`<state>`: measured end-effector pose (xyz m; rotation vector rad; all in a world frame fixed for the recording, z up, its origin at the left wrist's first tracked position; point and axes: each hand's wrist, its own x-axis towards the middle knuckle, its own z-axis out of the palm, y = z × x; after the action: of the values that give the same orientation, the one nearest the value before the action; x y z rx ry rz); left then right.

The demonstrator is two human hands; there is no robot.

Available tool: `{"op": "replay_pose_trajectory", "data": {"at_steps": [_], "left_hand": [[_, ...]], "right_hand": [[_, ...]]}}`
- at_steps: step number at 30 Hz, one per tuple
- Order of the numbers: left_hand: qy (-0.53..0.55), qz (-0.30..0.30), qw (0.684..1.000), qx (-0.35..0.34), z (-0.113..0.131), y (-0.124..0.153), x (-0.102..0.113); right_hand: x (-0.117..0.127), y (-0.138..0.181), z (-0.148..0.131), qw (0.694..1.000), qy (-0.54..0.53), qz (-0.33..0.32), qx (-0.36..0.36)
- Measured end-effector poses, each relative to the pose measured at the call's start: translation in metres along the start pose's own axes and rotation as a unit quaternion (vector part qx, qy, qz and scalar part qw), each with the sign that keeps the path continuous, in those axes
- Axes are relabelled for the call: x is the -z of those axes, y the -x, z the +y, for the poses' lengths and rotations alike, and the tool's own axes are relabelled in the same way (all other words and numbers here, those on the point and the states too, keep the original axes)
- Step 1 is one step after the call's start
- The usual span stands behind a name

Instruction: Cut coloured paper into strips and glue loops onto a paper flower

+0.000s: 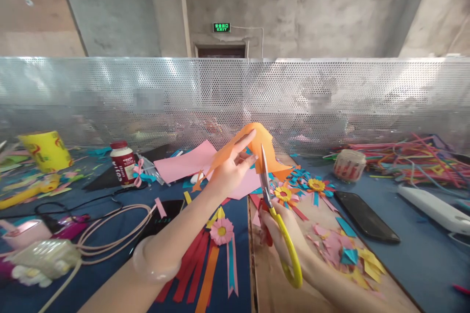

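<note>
My left hand (235, 171) grips a curved sheet of orange paper (268, 149) above the middle of the table, its thumb and fingers closed on the sheet. In my right hand (284, 230) is a pair of scissors (290, 249) with one yellow and one red handle. Their blades point up and lie against the orange paper's lower part; whether they cut into it I cannot tell. Behind my left hand lies pink paper (183, 161). Below the hands is a pink paper flower (222, 231) with ribbon tails, beside red paper strips (189, 269).
Yellow-centred paper flowers (283, 193) and paper scraps (332, 244) lie on the right, near a black phone (367, 216). A red-capped bottle (123, 164), a yellow tub (47, 150) and a coiled cable (110, 227) are on the left. A perforated metal panel (176, 102) stands behind.
</note>
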<state>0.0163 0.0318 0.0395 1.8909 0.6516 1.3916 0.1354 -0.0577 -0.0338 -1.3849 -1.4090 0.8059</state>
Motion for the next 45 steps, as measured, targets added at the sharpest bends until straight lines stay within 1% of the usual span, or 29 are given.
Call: {"op": "replay_pose_trajectory", "data": {"at_steps": [3, 8, 14, 17, 22, 30, 36, 40, 45], "left_hand": [[-0.002, 0.001, 1.0, -0.004, -0.001, 0.0, 0.0], [-0.014, -0.001, 1.0, -0.005, -0.002, -0.001, 0.0], [-0.022, 0.007, 1.0, 0.002, -0.001, 0.0, 0.0], [-0.02, 0.01, 1.0, 0.002, 0.0, 0.001, -0.001], [-0.02, 0.013, 1.0, 0.007, 0.0, 0.001, 0.0], [-0.008, 0.012, 1.0, 0.021, 0.003, 0.002, -0.001], [-0.002, 0.012, 0.999, 0.035, 0.002, 0.001, -0.001], [0.003, 0.007, 0.999, 0.032, -0.001, -0.001, 0.0], [-0.008, -0.005, 1.0, 0.025, -0.002, -0.002, 0.003]], "right_hand": [[0.0, 0.001, 0.0, 1.0, 0.009, 0.001, -0.004], [0.0, 0.001, 0.004, 1.0, 0.005, 0.01, 0.015], [-0.004, -0.001, 0.006, 1.0, -0.025, 0.01, -0.005], [-0.007, -0.004, 0.013, 0.999, -0.026, 0.024, -0.007], [-0.009, -0.008, 0.025, 1.0, -0.019, 0.017, -0.005], [-0.01, -0.007, 0.02, 0.997, -0.06, 0.028, -0.03], [-0.011, -0.007, 0.019, 0.998, -0.031, 0.048, -0.037], [-0.013, -0.007, 0.016, 0.997, -0.047, 0.04, -0.047], [-0.015, -0.01, 0.023, 0.998, -0.053, 0.02, -0.027]]}}
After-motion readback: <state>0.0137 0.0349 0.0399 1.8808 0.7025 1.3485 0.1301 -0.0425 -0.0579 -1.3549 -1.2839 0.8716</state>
